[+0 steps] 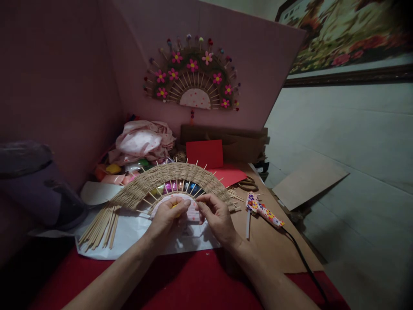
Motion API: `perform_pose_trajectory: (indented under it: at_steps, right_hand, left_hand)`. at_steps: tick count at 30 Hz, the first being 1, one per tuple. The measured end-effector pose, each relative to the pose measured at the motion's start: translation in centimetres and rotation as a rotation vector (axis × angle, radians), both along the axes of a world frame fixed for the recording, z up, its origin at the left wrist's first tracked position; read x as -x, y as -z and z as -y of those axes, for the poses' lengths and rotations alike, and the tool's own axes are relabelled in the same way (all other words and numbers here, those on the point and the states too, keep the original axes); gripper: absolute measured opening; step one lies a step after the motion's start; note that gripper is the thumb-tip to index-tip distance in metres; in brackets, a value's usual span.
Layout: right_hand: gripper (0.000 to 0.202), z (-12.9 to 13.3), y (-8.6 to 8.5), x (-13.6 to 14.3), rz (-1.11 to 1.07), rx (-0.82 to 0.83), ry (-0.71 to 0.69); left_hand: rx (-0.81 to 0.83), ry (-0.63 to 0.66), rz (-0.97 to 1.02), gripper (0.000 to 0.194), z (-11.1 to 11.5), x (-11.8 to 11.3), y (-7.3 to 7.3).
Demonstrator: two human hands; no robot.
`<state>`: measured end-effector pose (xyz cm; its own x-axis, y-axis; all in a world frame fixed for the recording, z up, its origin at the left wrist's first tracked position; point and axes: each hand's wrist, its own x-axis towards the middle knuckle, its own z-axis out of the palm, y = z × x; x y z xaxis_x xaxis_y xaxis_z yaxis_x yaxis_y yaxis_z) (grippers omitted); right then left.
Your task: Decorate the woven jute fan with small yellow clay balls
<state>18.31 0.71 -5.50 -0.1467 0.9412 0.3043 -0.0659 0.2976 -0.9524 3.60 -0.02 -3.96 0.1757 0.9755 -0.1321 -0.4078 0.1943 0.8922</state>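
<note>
Just in front of me lies a half-round fan [176, 170] woven of twine over thin sticks, with a pale, pink-dotted half-disc [161, 203] at its base. Over that half-disc, my left hand [171, 215] is closed around a small yellow piece [175, 206], whose kind I cannot make out. Close beside it, my right hand [214, 215] pinches with thumb and forefinger; whatever lies between those fingertips is hidden or too small to name. Both hands are above the fan's lower edge.
Loose sticks [101, 226] lie left on white plastic. To the right are a flower-patterned glue gun [264, 212] with its cord, scissors [248, 184] and cardboard [274, 241]. Red paper [204, 153], dotted cloth [145, 140] and a finished flowered fan [192, 54] are behind.
</note>
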Motion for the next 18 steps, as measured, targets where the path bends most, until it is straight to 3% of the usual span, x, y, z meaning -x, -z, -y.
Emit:
perform_pose_trajectory:
  at_steps: [4, 12, 18]
  right_hand:
    - [0.021, 0.17, -0.37, -0.02, -0.006, 0.016, 0.029]
    - [0.02, 0.03, -0.41, 0.0, -0.094, 0.004, 0.105]
    - [0.024, -0.04, -0.23, -0.01, -0.121, 0.036, 0.078]
  left_hand:
    - [-0.058, -0.012, -0.067, 0.021, -0.13, 0.0, -0.22]
    - [-0.122, 0.084, -0.128, 0.042, -0.23, 0.12, 0.35]
    - [-0.079, 0.015, -0.078, 0.048, -0.18, 0.06, 0.01]
